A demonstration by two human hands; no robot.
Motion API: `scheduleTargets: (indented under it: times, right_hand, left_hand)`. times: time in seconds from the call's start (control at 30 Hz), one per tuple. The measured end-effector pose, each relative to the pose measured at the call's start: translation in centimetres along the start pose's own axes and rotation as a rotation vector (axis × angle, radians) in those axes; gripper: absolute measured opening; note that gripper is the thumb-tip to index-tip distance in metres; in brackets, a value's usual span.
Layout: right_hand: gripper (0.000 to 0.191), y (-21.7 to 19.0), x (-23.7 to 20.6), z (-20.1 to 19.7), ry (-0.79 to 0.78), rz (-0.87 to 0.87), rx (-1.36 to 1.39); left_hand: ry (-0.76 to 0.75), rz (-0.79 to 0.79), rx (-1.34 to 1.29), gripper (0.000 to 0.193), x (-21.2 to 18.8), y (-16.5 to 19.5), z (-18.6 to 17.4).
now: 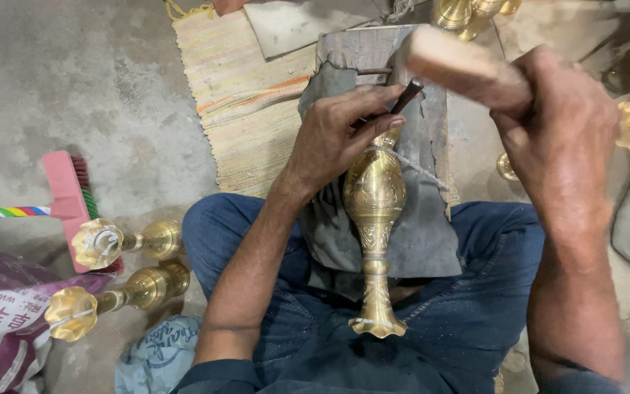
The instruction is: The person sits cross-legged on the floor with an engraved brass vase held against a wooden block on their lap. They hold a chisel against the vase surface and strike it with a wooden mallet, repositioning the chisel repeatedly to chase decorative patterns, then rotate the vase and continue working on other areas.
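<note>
The left hand (pixel 337 135) was closed around a dark chisel (pixel 405 97), its tip pressed to the neck of an engraved brass vase (pixel 375 219) so the tool was kept from slipping. The right hand (pixel 559 138) was clenched on a wooden mallet (pixel 455 64), raised above the chisel's head. The vase was laid lengthwise across the lap on a grey cloth pad (pixel 417 226), apparently for cushioning. Two brass vases (pixel 122 270) were laid on the concrete floor (pixel 74 80) to the left, beside a pink brush (pixel 67 197); a woven mat (pixel 246 95) was spread further off
</note>
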State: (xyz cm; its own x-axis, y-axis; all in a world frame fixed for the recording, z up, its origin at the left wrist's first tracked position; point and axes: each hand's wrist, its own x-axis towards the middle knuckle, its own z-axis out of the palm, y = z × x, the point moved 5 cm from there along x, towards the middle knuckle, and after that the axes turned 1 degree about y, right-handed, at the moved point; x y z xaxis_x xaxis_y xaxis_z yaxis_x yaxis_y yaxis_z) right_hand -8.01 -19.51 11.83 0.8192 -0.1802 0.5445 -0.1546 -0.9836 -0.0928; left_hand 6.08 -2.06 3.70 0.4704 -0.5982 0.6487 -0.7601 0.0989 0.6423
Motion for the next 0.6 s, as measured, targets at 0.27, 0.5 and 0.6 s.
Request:
scheduleTargets:
  times: [0.27, 0.5, 0.6]
  right_hand:
    - [0.027, 0.4, -0.1, -0.2, 0.001, 0.026, 0.143]
    - [0.028, -0.8, 0.7, -0.8, 0.029, -0.04, 0.017]
    - [0.028, -0.5, 0.9, -0.7, -0.03, 0.055, 0.123]
  left_hand:
    - [-0.053, -0.064, -0.113, 0.039, -0.6, -1.2, 0.4]
    - [-0.038, -0.059, -0.138, 0.038, -0.8, -1.7, 0.2]
    - [-0.028, -0.079, -0.111, 0.038, -0.8, -1.8, 0.2]
